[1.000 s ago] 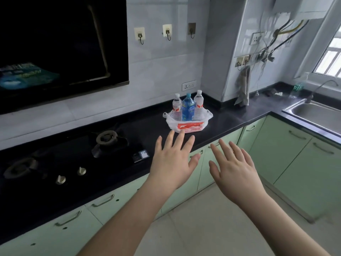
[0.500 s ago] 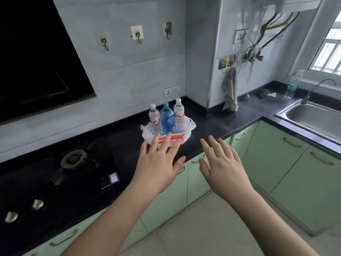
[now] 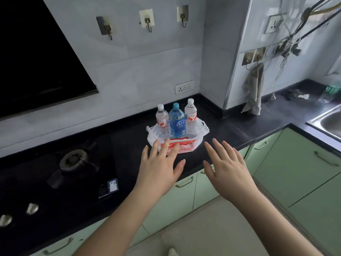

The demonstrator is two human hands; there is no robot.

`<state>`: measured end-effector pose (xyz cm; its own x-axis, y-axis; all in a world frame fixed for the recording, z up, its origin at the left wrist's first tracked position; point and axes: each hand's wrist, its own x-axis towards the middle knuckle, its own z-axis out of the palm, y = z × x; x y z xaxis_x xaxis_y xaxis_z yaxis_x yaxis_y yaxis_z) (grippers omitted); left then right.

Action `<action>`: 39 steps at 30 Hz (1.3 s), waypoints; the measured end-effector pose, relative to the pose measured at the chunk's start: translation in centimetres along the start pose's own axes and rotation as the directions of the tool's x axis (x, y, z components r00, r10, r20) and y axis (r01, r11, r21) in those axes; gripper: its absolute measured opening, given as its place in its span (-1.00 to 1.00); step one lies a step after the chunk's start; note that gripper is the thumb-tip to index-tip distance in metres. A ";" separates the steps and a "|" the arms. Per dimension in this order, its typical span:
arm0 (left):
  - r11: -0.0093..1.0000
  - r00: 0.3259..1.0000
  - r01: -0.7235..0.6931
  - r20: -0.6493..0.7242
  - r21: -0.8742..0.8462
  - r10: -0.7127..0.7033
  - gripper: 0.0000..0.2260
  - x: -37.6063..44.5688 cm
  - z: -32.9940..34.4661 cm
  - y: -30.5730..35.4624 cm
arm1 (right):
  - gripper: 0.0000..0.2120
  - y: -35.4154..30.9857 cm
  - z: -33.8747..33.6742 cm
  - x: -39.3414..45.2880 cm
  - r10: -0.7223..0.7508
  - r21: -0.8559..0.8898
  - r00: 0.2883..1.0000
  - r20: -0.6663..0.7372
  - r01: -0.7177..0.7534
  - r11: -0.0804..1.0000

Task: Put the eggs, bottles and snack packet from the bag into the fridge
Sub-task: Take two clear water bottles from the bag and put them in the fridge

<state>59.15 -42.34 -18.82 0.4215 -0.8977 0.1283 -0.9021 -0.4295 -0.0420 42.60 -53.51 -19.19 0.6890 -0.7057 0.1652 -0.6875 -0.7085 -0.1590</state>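
Two flat, empty hands have come nearer the bag (image 3: 178,143). Left hand (image 3: 158,169) now covers its near edge. Right hand (image 3: 226,168) floats beside it, fingers spread.

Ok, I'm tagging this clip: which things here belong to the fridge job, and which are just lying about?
Job: plastic bag, blue bottle, two clear bottles, red snack packet.

Lying about: hanging cloth, gas burner, sink, wall hooks.

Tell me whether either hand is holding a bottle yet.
No. Both the left hand and right hand hover open and empty, short of the bag.
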 end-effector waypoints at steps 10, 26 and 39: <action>0.995 0.998 0.057 -0.008 -0.083 -0.058 -0.31 10.2 4.2 -5.2 | -0.45 -1.0 2.5 11.3 -0.034 -0.015 0.993 0.113 0.036 0.999; 0.989 0.998 0.055 -0.014 -0.136 -0.058 -0.43 18.7 13.6 -8.8 | -0.35 0.6 10.3 21.9 -0.063 0.002 0.977 0.206 0.063 0.998; 0.886 0.968 0.217 -0.024 -0.410 -0.249 -0.57 22.9 18.4 -7.7 | -0.44 6.0 17.0 28.4 -0.170 0.336 0.944 0.283 0.068 0.939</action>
<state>77.47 -61.37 -33.84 0.6304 -0.7599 0.1587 -0.7454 -0.5354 0.3971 61.95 -77.81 -32.01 0.8322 -0.5466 -0.0928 -0.5216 -0.7152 -0.4653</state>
